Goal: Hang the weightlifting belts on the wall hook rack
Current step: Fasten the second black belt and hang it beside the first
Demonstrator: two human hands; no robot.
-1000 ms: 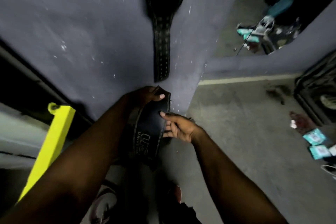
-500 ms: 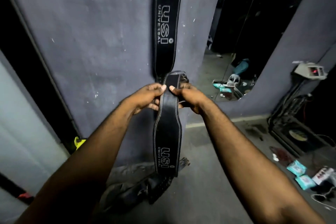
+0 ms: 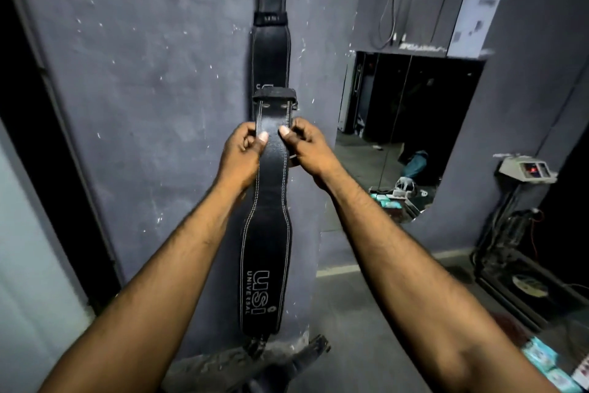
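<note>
**Belt held upright in both hands, hook out of view above**

Left hand [image 3: 240, 153] and right hand [image 3: 310, 150] both pinch the held belt [image 3: 267, 233] on its narrow strap section. Each has its thumb on the front face and its fingers curled behind the edge. The left hand takes the left edge and the right hand the right edge, at about the same height, thumbs nearly meeting.

The grip sits near the top end. A short stub with the buckle loop and two holes sticks up above the hands. The wide logo part hangs straight down below them. The long axis is vertical and most of the weight is below the grip.

The hung belt [image 3: 271, 51] lies flat on the wall [image 3: 143, 74], close to the wall's right vertical edge, directly behind and above the held one. It runs up past the top of the frame. The hook rack is not in view; judging by that belt, it is straight up from the grip.

Both hands look equally near, so neither arm leads. The next move looks like a straight lift, top end first. The risk is the heavy lower part swinging.

More belts lie in a floor pile [image 3: 255, 360] at the foot of the wall.
</note>
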